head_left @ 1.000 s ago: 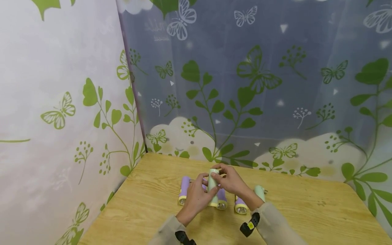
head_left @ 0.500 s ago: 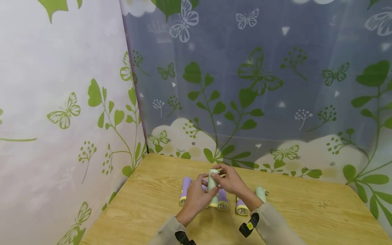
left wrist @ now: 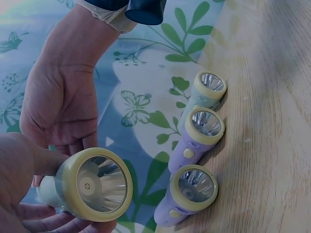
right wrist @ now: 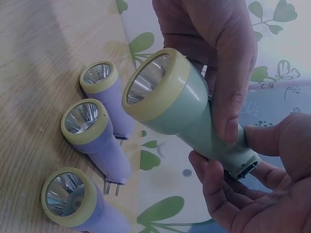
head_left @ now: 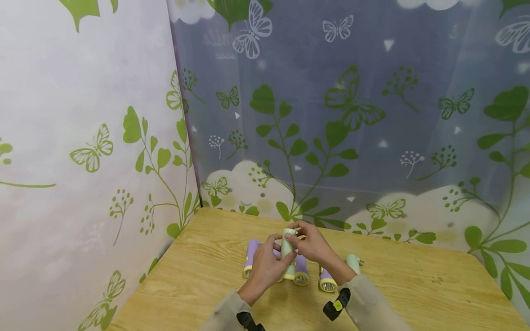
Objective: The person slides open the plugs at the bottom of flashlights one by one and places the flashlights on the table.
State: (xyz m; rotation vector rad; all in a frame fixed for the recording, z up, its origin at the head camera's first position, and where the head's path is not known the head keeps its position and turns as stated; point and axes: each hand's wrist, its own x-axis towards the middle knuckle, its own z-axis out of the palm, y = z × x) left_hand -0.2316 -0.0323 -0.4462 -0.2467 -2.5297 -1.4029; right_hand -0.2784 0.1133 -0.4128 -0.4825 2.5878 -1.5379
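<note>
A mint-green flashlight [head_left: 287, 248] with a pale yellow rim is held above the table by both hands. My left hand [head_left: 264, 264] grips its body, thumb along the near side. My right hand [head_left: 311, 243] pinches its tail end. In the right wrist view, the tail end [right wrist: 246, 167] shows a dark slot with metal in it, between the right fingers. The lens [left wrist: 103, 183] faces the left wrist camera. Close behind the left hand lie purple flashlights, one at the left [head_left: 251, 257] and one just right of the held one [head_left: 301, 271].
Another purple flashlight [head_left: 327, 281] and a second green one [head_left: 353, 263] with plug prongs lie by the right forearm. In the right wrist view, a purple flashlight [right wrist: 104, 160] has two prongs out. Printed curtains stand behind and left of the wooden table [head_left: 414, 276].
The head view has shifted slightly, so the scene sits a little further right and lower. Both hands keep the same hold on the green flashlight.
</note>
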